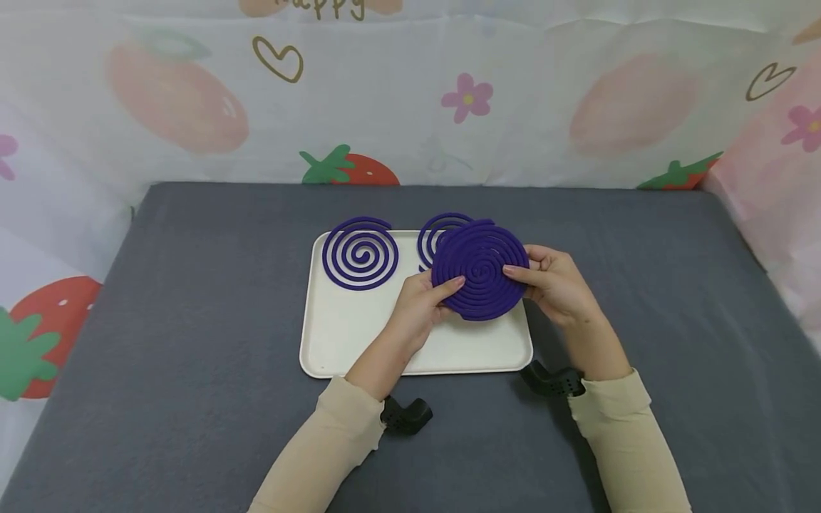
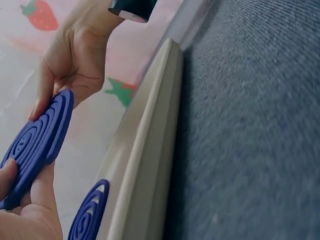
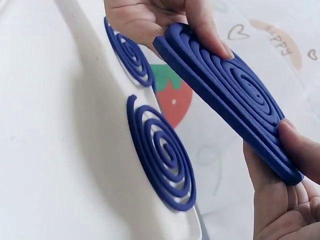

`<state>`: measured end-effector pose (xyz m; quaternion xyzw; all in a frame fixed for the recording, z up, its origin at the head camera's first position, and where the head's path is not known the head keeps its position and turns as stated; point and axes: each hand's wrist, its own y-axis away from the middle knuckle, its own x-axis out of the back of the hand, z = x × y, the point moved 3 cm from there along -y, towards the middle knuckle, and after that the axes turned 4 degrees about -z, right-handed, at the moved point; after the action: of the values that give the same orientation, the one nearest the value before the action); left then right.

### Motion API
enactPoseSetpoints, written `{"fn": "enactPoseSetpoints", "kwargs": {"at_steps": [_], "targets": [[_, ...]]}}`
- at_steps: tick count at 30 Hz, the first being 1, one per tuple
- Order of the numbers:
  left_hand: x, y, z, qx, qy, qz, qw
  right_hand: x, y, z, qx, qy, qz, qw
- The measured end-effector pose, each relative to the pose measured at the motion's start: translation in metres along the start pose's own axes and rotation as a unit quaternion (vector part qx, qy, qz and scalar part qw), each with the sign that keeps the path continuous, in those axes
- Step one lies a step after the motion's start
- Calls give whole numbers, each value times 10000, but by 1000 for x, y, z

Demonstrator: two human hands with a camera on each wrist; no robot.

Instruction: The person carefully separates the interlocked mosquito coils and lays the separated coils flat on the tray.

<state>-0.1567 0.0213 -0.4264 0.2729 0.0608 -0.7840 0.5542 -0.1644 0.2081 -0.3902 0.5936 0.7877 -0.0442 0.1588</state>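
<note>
Both hands hold a tightly wound purple-blue mosquito coil disc point(image 1: 479, 263) above the tray. It looks like a doubled coil, its rings nested close together. My left hand point(image 1: 415, 308) pinches its lower left edge, thumb on the face and fingers behind. On the opposite side, my right hand point(image 1: 559, 282) grips the edge in the same way. Two loosely spaced single coils lie at the tray's far side: the left coil point(image 1: 360, 254) shows whole in the head view, while the held disc partly hides the right coil point(image 3: 167, 155).
A white rectangular tray point(image 1: 359, 335) sits on a grey cloth-covered table point(image 1: 212, 320). Its far edge lies under the single coils. Behind the table hangs a curtain point(image 1: 398, 92) printed with strawberries, hearts and flowers. Black devices point(image 1: 407, 417) are strapped at both wrists.
</note>
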Motion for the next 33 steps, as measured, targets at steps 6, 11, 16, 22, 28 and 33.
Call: {"fn": "enactPoseSetpoints", "kwargs": {"at_steps": [6, 11, 16, 22, 28, 33], "targets": [[8, 4, 5, -128, 123, -13, 9998, -10, -5, 1, 11, -99, -49, 9999], [16, 10, 10, -198, 182, -67, 9996, -19, -9, 3, -12, -175, 35, 9998], [25, 18, 18, -272, -10, -116, 9996, -31, -11, 5, -3, -132, 32, 9999], [38, 29, 23, -446, -265, 305, 9982, -48, -15, 14, -232, -196, 20, 9995], [40, 29, 23, -428, -262, 278, 9984, -51, -12, 22, -424, -273, -111, 9987], [42, 29, 22, -406, -462, 343, 9975, -51, -11, 27, -484, -246, -182, 9984]]}}
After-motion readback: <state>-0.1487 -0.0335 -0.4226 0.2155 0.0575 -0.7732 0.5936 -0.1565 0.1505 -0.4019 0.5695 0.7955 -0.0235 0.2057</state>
